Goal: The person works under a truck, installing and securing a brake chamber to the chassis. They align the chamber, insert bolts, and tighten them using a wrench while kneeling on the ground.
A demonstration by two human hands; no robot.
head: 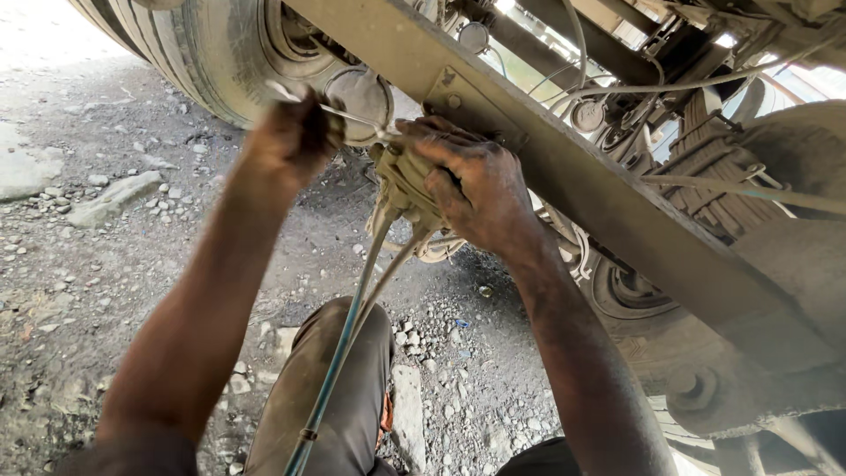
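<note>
Knee [339, 388] below, right hand [476, 189] clamps valve block [401, 181], left hand [295, 137] grips wrench [339, 113]; brace block firmly, keep wrench seated square.

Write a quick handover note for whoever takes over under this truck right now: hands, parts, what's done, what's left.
Left hand: gripping a thin metal tool, tip at the valve.
Right hand: clamped around the valve under the frame rail.
Hoses: hang from the valve, down past the knee.
Done: cannot tell from here.
Left: valve still attached with hoses on; fitting still being worked.
</note>
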